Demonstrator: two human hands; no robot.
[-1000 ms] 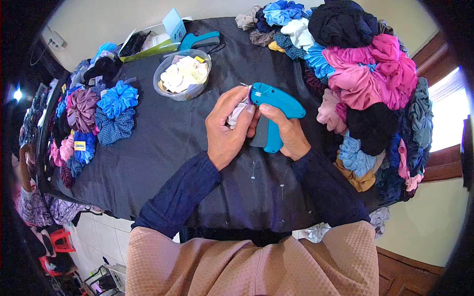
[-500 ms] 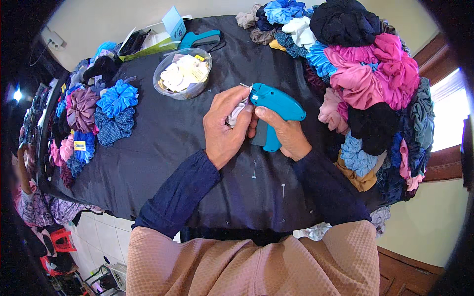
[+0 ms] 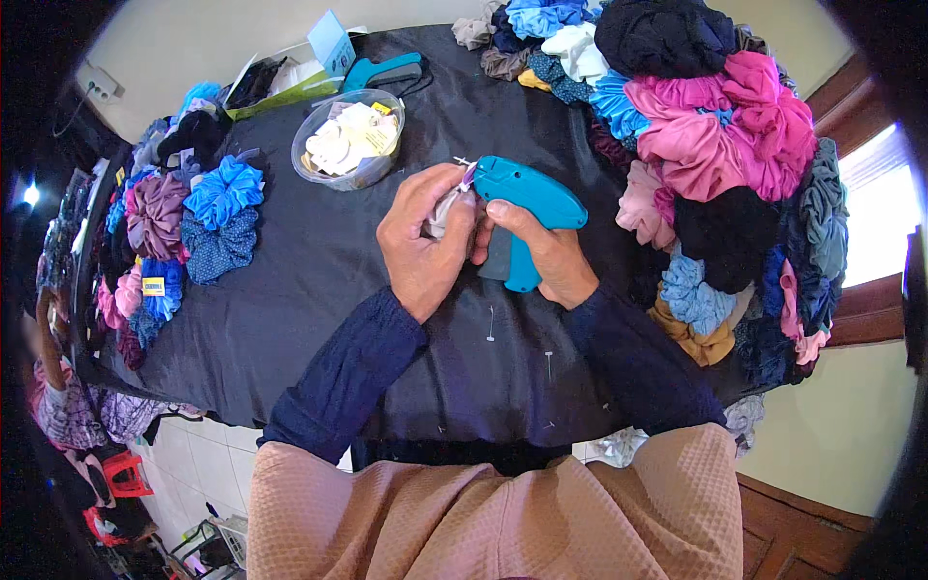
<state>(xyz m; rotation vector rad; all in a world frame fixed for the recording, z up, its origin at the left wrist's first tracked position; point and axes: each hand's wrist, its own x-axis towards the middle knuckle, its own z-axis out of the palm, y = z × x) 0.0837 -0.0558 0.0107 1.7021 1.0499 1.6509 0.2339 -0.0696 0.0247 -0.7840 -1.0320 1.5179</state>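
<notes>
My right hand [image 3: 555,253] is wrapped round the grip of a teal tagging gun [image 3: 532,193], its thumb lying on the gun's side near the front. The gun's nose points left, toward my left hand [image 3: 423,237]. Pinched in the left fingers is a pale, pinkish-white scrunchie [image 3: 444,211], mostly hidden by the hand. Small white plastic bits [image 3: 464,162] stick out where the gun's nose meets the left fingertips. Whether the needle is through the fabric, I cannot tell.
A clear tub of paper tags [image 3: 358,179] stands beyond my hands. Behind it are an opened box [image 3: 275,89] and a second teal tool [image 3: 387,71]. Scrunchies are heaped at the right [image 3: 691,135] and left [image 3: 224,193]. Loose plastic fasteners [image 3: 490,338] lie on the black cloth.
Both hands, with the gun and scrunchie, have shifted slightly left, and the whole view has moved a little too. White plastic now shows more plainly at the gun's nose.
</notes>
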